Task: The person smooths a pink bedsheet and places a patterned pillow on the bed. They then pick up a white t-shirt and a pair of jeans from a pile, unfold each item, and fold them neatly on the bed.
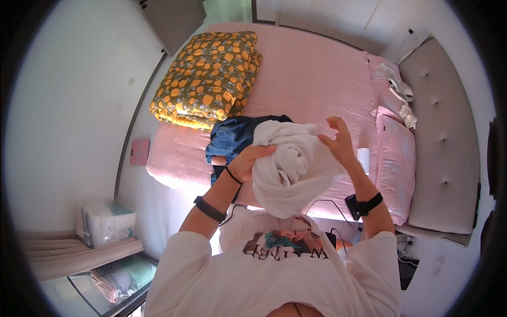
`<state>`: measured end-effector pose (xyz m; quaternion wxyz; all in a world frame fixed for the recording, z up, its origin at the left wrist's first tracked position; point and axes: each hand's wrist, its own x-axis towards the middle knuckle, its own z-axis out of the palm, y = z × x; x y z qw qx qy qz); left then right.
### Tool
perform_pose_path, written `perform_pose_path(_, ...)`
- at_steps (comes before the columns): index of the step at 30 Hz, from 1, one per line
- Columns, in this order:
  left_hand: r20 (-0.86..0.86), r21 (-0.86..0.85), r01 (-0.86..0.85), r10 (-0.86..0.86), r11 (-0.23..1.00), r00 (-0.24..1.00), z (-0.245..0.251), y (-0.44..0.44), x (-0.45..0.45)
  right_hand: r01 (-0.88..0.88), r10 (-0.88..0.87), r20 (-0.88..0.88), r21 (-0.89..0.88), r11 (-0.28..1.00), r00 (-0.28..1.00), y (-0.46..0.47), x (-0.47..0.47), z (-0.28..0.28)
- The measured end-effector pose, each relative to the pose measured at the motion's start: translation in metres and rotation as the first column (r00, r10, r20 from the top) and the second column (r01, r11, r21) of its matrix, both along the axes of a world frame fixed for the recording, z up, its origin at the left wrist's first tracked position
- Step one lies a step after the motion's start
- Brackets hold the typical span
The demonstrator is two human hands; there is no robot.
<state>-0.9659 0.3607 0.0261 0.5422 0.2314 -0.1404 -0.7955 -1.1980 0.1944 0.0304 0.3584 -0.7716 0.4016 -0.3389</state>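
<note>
A bunched white cloth garment [291,166] hangs in front of my chest, above the near side of the bed. My left hand [251,158] grips its left side, with the thumb lying over the folds. At the garment's upper right, my right hand [338,142] has its fingers curled and apart; the thumb tip is near or against the cloth, and I cannot tell whether they touch. Behind the garment, partly covered by it, lie blue jeans [223,138] on the pink bed sheet [309,75].
A folded quilt with orange fruit print [206,75] lies at the bed's far left. Pink pillows [396,166] rest against the grey padded headboard [443,138]. A white roll [363,160] sits near them. Plastic-wrapped packages [107,224] stand at lower left, by a rolled curtain [87,257].
</note>
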Motion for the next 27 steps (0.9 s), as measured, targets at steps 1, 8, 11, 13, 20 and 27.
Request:
perform_pose_path(1, -0.004, -0.013, -0.021, 0.021, 1.000, 1.000, 0.002, -0.003, -0.003, 0.032, -0.023, 0.065, -0.139, 0.990, 0.998, 0.015, 0.004, -0.007)
perform_pose_path(8, 0.112, -0.076, -0.133, 0.141, 0.988, 0.984, 0.013, -0.005, -0.005, -0.493, 0.198, 0.511, 0.542, 0.681, 0.836, 0.070, 0.018, -0.002)
perform_pose_path(11, 0.173, -0.090, -0.198, 0.211, 0.976, 0.962, 0.015, -0.001, -0.001, -0.429, 0.253, 0.381, 0.503, 0.750, 0.889, 0.074, 0.023, 0.001)
perform_pose_path(13, 0.203, -0.094, -0.218, 0.233, 0.971, 0.951, 0.016, 0.001, 0.002, -0.522, 0.278, 0.469, 0.543, 0.658, 0.838, 0.077, 0.026, 0.000)
perform_pose_path(20, 0.347, -0.105, -0.257, 0.278, 0.961, 0.896, 0.021, 0.004, 0.015, -0.407, 0.305, 0.307, 0.360, 0.839, 0.901, 0.065, 0.032, 0.002)
perform_pose_path(27, 0.397, -0.090, -0.252, 0.267, 0.964, 0.878, 0.027, 0.009, 0.025, -0.497, 0.202, 0.511, 0.546, 0.674, 0.836, 0.056, 0.038, 0.022)
